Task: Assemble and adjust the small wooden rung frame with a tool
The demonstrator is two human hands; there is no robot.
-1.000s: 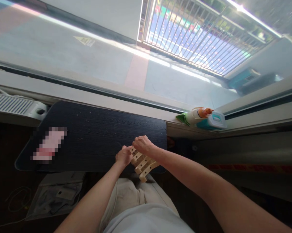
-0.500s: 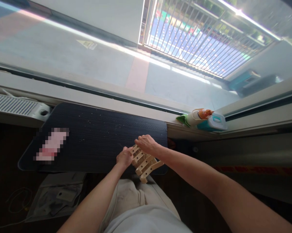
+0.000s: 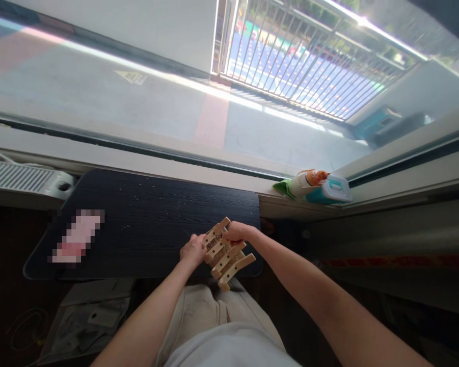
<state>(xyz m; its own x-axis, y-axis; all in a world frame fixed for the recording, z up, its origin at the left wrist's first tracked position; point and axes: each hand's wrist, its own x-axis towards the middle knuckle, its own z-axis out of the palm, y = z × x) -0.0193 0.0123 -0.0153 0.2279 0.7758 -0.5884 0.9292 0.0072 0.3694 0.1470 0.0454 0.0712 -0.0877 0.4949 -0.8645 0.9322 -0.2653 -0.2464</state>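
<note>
One wood rack [image 3: 229, 257] of at least four pale bars, set side by side, sits over the near right corner of the dark bench [image 3: 145, 219]. Two hands hold it: the left hand [image 3: 193, 250] has its grip closed on the rack's left end, and the right hand [image 3: 237, 232] has its grip closed over the far end. Dark marks on the bars are too small to read. On the sill, well apart to the right, lie one bottle [image 3: 303, 182] with an orange cap, one teal box [image 3: 334, 189] and one green cloth [image 3: 280, 186]. One blurred pink patch [image 3: 76, 237] lies on the bench's left part, beside one white vent [image 3: 19, 176]. One grey bag [image 3: 87, 318] lies on the floor.
</note>
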